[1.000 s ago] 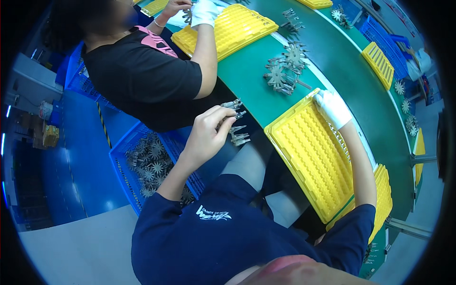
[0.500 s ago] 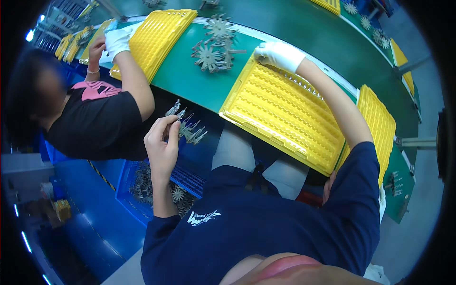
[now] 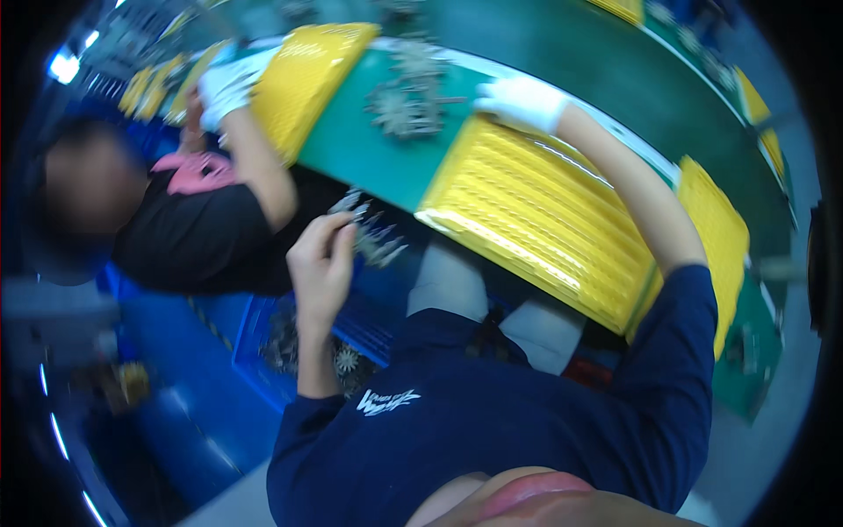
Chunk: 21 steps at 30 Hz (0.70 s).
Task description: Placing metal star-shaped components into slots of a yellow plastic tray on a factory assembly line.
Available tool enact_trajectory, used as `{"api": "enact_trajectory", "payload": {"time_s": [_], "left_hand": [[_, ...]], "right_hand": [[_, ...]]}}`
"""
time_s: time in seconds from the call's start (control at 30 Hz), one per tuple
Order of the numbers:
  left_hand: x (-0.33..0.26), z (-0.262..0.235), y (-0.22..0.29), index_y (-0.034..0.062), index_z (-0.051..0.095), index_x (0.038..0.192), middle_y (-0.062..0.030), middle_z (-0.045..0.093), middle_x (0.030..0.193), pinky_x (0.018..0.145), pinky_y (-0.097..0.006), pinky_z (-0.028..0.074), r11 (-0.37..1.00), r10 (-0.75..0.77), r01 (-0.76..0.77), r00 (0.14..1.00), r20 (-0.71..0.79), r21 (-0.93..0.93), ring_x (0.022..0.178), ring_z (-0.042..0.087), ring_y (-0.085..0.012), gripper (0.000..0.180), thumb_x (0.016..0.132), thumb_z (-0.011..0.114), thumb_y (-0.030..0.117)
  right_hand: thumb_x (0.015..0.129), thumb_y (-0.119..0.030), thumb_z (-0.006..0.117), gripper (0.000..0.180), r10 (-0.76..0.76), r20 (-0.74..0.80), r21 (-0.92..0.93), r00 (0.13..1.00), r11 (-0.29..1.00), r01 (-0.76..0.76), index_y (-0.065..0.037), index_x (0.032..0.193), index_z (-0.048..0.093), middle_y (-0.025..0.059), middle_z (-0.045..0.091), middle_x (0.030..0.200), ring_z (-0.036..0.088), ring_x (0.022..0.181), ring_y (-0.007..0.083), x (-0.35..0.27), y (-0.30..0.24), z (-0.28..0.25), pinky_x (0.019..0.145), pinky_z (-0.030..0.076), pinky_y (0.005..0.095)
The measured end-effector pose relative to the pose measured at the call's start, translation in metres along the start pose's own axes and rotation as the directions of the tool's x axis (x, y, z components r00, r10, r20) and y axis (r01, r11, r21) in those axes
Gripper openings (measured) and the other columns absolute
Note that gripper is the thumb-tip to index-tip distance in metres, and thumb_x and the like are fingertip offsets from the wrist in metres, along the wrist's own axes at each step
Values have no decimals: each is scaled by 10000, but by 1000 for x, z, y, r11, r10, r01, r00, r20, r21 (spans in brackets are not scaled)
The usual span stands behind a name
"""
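My bare left hand (image 3: 320, 268) is raised in front of the bench edge. Its thumb and fingers pinch a grey metal spoked part (image 3: 379, 241), whose thin prongs point away from the hand. My right hand (image 3: 524, 101), in a white glove, is at the far left corner of a yellow ridged tray (image 3: 536, 215). Its fingers curl down there, and blur hides what they hold. Small shiny pieces line the tray's far row. The tray lies tilted over the bench's near edge, above my lap.
Several star-shaped metal parts (image 3: 408, 110) lie on the green bench (image 3: 351, 162), left of the tray. A second yellow tray (image 3: 716, 237) stands at right. Below left, a blue crate (image 3: 255, 351) holds more metal parts. A co-worker (image 3: 206, 220) sits at left beside another yellow tray (image 3: 312, 75).
The whole view has shifted, so most things appear farther right and the picture is blurred. My right hand has moved slightly left relative to the tray. My left hand keeps its pinch.
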State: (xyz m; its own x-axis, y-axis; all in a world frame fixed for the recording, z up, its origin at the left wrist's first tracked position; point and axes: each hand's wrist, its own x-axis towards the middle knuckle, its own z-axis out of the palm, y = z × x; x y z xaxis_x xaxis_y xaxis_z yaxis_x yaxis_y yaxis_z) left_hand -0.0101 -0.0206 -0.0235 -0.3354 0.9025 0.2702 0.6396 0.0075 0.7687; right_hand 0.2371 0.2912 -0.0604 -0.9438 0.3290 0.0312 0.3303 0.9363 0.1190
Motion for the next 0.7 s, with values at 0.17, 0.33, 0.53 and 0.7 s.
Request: {"api": "enact_trajectory", "payload": {"time_s": [0.17,0.33,0.53,0.7], "left_hand": [[9,7,11,-41,684,986,-113,651,813,614,-287,477,994,108,-108,994,17,-2,678,621,-162,103,912,664,28],[7,3,14,-50,688,991,-99,645,790,585,-261,471,996,79,-78,997,17,-34,636,618,-120,106,916,667,21],[2,-2,9,-49,685,1007,-109,646,808,585,-273,478,996,92,-92,996,-6,0,646,636,-135,117,913,667,19],[8,3,9,-56,672,1014,-119,656,835,615,-284,487,988,154,-154,988,22,7,659,649,-159,124,923,656,28]], "right_hand": [[952,-211,597,241,53,-104,88,993,995,-44,-147,1172,672,130,635,1005,655,919,347,-27,7,3,784,556,462],[945,-203,610,230,64,-80,87,995,995,-57,-158,1162,672,103,624,1004,640,906,336,-21,1,-2,777,554,447],[919,-174,623,234,23,-60,47,998,999,-20,-156,1147,671,100,626,968,640,907,327,-3,1,2,769,546,439],[887,-96,625,236,-24,55,24,998,999,22,-156,1105,693,124,644,963,659,904,335,-2,14,-3,760,546,434]]}}
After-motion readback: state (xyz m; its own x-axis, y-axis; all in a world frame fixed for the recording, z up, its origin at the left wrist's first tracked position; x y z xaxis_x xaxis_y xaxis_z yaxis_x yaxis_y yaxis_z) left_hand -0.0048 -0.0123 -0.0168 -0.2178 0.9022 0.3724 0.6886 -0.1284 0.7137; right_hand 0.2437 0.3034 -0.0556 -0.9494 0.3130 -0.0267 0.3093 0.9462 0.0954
